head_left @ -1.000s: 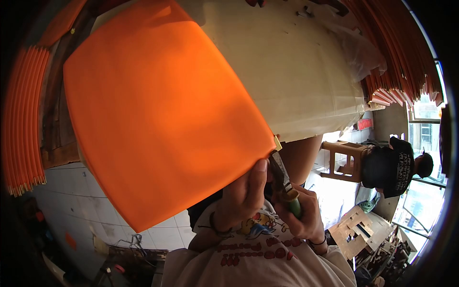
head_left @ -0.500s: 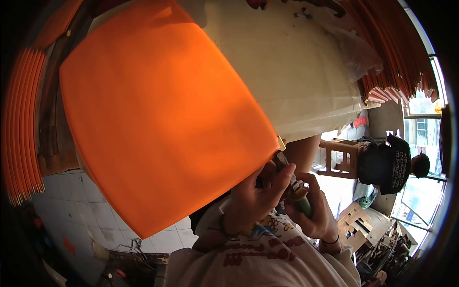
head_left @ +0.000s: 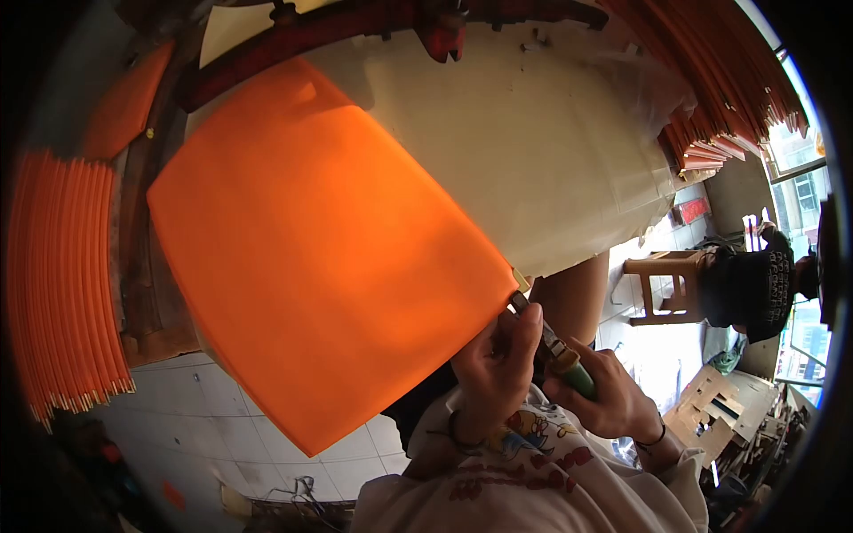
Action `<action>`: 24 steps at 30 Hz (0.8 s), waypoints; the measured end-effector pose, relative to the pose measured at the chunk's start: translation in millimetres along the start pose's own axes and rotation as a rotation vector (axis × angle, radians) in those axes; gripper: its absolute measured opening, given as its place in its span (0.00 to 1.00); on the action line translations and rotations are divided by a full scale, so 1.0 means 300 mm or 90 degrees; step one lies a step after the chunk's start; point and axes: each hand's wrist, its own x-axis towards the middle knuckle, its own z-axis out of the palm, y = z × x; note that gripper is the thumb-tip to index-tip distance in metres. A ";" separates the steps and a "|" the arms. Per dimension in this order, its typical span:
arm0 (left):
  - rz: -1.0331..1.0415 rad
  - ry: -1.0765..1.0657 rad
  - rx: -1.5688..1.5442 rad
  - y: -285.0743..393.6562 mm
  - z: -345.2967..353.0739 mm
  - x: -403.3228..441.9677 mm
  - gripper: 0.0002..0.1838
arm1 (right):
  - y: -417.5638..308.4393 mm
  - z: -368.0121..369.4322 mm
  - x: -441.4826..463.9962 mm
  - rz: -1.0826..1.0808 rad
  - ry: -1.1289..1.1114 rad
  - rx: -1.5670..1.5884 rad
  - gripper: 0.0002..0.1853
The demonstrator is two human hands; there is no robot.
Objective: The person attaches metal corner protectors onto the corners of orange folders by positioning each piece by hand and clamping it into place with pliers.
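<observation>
A large orange panel with smooth edges slants across the table, and a small gold-coloured metal piece sits at its right corner. My left hand is closed at the panel's edge just below that corner, its thumb raised along the metal shaft of a tool; its other fingers are partly hidden. In my right hand, fingers wrap the green handle of this tool, which has a tan collar and a metal front end reaching the panel's corner. What the tip does there is too small to tell.
Pale sheeting covers the table beyond the panel. A dark red metal frame crosses the far side. Stacks of orange panels hang at left and upper right. A person in dark clothes is beside a tan stool.
The camera view has shifted, bringing the red frame into sight and the panel lower. My right hand sits farther back on the green handle. The tool's tip stays at the corner.
</observation>
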 end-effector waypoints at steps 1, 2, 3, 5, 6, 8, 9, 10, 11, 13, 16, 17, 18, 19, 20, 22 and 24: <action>-0.021 -0.002 -0.005 0.006 -0.002 0.000 0.15 | 0.009 -0.006 -0.005 0.010 -0.017 0.002 0.17; -0.040 -0.004 -0.009 0.010 -0.003 0.001 0.15 | 0.019 -0.011 -0.010 0.019 -0.034 0.002 0.17; -0.034 -0.007 -0.010 0.010 -0.002 0.004 0.16 | 0.029 -0.009 -0.018 0.002 0.004 0.030 0.17; -0.023 -0.004 -0.007 0.013 0.000 0.004 0.16 | 0.051 0.002 -0.044 -0.032 0.070 0.086 0.17; -0.015 -0.006 0.012 0.016 0.000 0.004 0.15 | 0.049 -0.006 -0.053 -0.008 0.064 0.124 0.16; -0.001 -0.010 0.054 0.026 -0.001 0.002 0.12 | 0.053 -0.029 -0.046 -0.008 -0.027 0.090 0.15; -0.005 -0.003 0.026 0.026 -0.001 0.000 0.11 | 0.049 -0.039 -0.041 -0.009 -0.070 0.071 0.15; -0.009 0.004 -0.002 0.021 -0.003 -0.004 0.09 | 0.035 -0.046 -0.039 -0.038 -0.076 0.051 0.17; -0.012 0.010 -0.033 0.018 -0.006 -0.005 0.09 | 0.042 -0.046 -0.039 -0.038 -0.076 0.035 0.17; 0.005 0.008 0.000 0.023 -0.011 0.003 0.10 | 0.058 -0.051 -0.040 -0.038 -0.076 -0.002 0.16; -0.003 0.034 -0.001 0.034 0.008 0.004 0.10 | 0.009 -0.071 -0.035 0.077 -0.139 0.060 0.29; -0.010 0.046 -0.008 0.036 0.016 0.004 0.11 | 0.023 -0.070 -0.034 0.055 -0.134 0.060 0.32; -0.007 0.042 -0.001 0.035 0.019 0.004 0.11 | 0.057 -0.056 -0.036 0.030 -0.130 0.059 0.35; 0.000 0.039 0.008 0.034 0.016 0.007 0.11 | 0.094 -0.041 -0.035 0.000 -0.128 0.059 0.38; 0.008 0.036 0.018 0.032 0.012 0.010 0.11 | 0.141 -0.031 -0.037 -0.046 -0.131 0.038 0.40; 0.007 0.038 0.007 0.025 0.005 0.011 0.11 | 0.148 -0.038 -0.039 0.009 -0.157 0.058 0.38; 0.015 0.017 -0.006 0.000 -0.007 0.009 0.12 | 0.138 -0.090 -0.053 0.016 -0.169 0.052 0.31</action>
